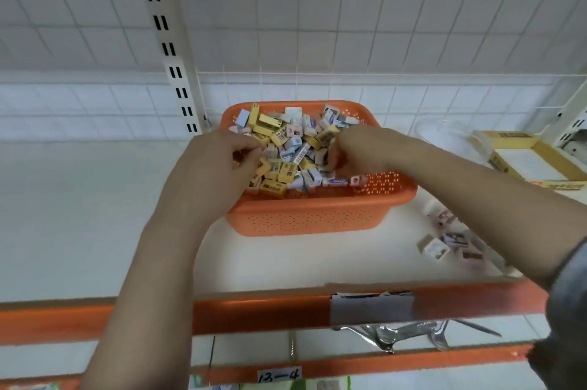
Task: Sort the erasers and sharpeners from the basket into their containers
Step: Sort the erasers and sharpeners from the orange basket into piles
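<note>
An orange perforated basket (305,218) stands on the white shelf, heaped with several small yellow, white and pink erasers and sharpeners (286,164). Both hands reach into it. My left hand (219,160) is over the basket's left side with its fingers curled down among the pieces. My right hand (359,151) is at the right side, fingers curled into the pile. Blur and the fingers themselves hide what either hand holds. A clear plastic container (451,141) and a yellow-edged cardboard box (536,160) stand to the right of the basket.
Several loose small pieces (451,240) lie on the shelf at the right, under my right forearm. The shelf's orange front rail (254,313) runs across below. A slotted upright post (171,49) and a wire-grid back panel rise behind. Metal utensils hang on the lower shelf.
</note>
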